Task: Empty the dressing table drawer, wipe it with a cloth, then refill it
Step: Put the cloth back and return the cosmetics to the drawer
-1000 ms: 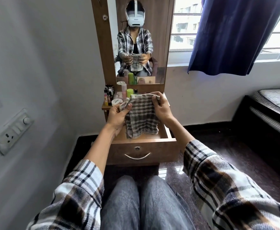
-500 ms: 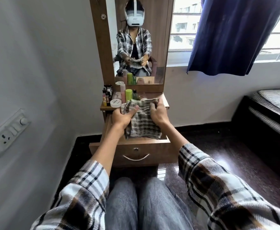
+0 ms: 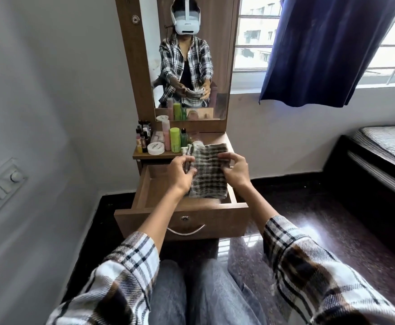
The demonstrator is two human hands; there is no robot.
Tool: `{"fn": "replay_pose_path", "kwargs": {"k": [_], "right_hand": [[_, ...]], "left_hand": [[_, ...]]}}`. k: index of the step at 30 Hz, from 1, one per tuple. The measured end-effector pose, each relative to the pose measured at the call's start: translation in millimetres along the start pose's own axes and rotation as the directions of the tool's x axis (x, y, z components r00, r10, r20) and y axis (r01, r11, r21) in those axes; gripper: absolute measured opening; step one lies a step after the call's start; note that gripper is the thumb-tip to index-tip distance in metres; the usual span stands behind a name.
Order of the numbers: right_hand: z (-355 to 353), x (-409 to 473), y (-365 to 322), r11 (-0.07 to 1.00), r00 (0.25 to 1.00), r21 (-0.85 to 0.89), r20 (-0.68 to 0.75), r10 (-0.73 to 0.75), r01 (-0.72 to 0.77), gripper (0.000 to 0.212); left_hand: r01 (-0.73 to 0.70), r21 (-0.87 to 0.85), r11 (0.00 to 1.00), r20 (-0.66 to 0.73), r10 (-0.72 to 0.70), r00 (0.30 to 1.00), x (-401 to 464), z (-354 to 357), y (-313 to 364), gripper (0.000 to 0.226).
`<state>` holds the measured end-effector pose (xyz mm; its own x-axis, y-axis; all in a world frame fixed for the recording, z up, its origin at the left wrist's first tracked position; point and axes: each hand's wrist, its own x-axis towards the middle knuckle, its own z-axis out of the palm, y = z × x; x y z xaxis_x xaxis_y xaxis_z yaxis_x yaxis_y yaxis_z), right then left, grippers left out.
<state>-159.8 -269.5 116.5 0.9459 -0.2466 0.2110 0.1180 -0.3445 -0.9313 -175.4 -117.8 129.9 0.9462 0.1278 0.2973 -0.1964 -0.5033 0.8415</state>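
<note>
Overhead — cloth (image 3: 207,171) between hands, drawer (image 3: 159,191) bare.

Bottles (image 3: 175,139) and jar (image 3: 156,148) crowd the shelf (image 3: 217,139).

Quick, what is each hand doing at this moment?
Left hand: holds the cloth.
Right hand: holds the same cloth.

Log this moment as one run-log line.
stage: pre-wipe | hands: left and right hold checked cloth | drawer: open, emptied | toiletries: on tabletop
</note>
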Motion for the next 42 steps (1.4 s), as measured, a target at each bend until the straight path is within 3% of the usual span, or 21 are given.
{"fn": "replay_pose_path", "kwargs": {"k": [4,8,13,19,25,27,31,35,38,42], "right_hand": [[-16,26,6,0.972,0.990,-0.225,-0.102,-0.094,0.069,0.033],[-21,63,12,0.936,0.978,-0.350,-0.181,-0.101,0.032,0.031],[-19,110,15,0.913,0.968,-0.402,-0.192,-0.161,0.072,0.031],[-7,174,24,0.915,0.969,-0.391,-0.174,-0.175,0.095,0.033],[6,224,44,0.936,0.982,-0.348,-0.154,-0.107,0.048,0.027],[10,231,52,0.914,0.979,-0.400,-0.148,-0.141,0.071,0.027],[20,244,73,0.931,0.997,-0.363,-0.072,0.010,-0.035,0.024],[25,243,81,0.820,0.999,-0.573,0.033,0.013,0.008,0.035],[31,242,74,0.608,0.993,-0.785,0.099,-0.070,0.121,0.043],[43,239,74,0.535,0.953,-0.802,0.304,-0.019,0.266,0.058]], "left_hand": [[-0.067,0.142,0.988,0.171,0.042,0.984,19,25,10,0.053],[-0.095,0.231,0.968,0.268,0.031,0.963,52,52,15,0.067],[-0.133,0.327,0.936,0.256,0.048,0.965,106,78,19,0.058],[-0.126,0.445,0.887,0.341,-0.038,0.939,177,99,25,0.051],[-0.162,0.560,0.813,0.399,-0.093,0.912,221,120,13,0.057],[-0.185,0.598,0.780,0.400,-0.091,0.912,229,125,9,0.055],[-0.236,0.741,0.629,0.415,-0.153,0.897,235,131,1,0.038],[-0.303,0.827,0.474,0.431,-0.187,0.883,235,136,-12,0.043],[-0.343,0.814,0.468,0.432,-0.096,0.896,234,144,-15,0.049],[-0.393,0.808,0.439,0.460,-0.054,0.886,228,163,-19,0.063]]}}
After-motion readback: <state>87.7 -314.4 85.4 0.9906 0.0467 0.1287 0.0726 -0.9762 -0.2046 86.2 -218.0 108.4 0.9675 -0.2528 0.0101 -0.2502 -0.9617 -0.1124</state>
